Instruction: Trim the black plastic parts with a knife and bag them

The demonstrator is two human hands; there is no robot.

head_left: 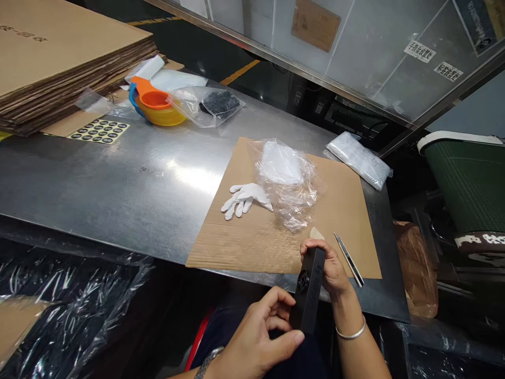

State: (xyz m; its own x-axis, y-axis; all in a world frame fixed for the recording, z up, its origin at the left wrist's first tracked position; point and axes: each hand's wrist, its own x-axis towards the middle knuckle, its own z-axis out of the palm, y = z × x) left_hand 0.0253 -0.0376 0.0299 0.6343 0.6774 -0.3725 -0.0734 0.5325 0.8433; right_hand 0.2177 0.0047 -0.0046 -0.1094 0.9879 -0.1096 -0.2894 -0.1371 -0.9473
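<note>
A long black box-like part (pixel 310 295) with a round fitting on one side is held tilted over the table's front edge. My right hand (pixel 329 266) wraps round its upper end. At its lower end, my left hand (pixel 264 331) has thumb and fingers closed on the near corner. Just beyond my right hand, a small pale piece (pixel 316 233) lies on the cardboard sheet (pixel 236 247). A slim knife-like tool (pixel 349 259) rests to the right of that hand. White gloves (pixel 246 200) and a clear plastic bag with white contents (pixel 282 166) lie farther back.
Stacked cardboard (pixel 71 63) stands at the back left of the metal table (pixel 118 195). Near it are yellow and orange bowls (pixel 163 113), a sticker sheet (pixel 100 131) and a bag with something black (pixel 221 102). A wrapped packet (pixel 359 158) lies at the right; a green bin (pixel 465 184) stands beyond.
</note>
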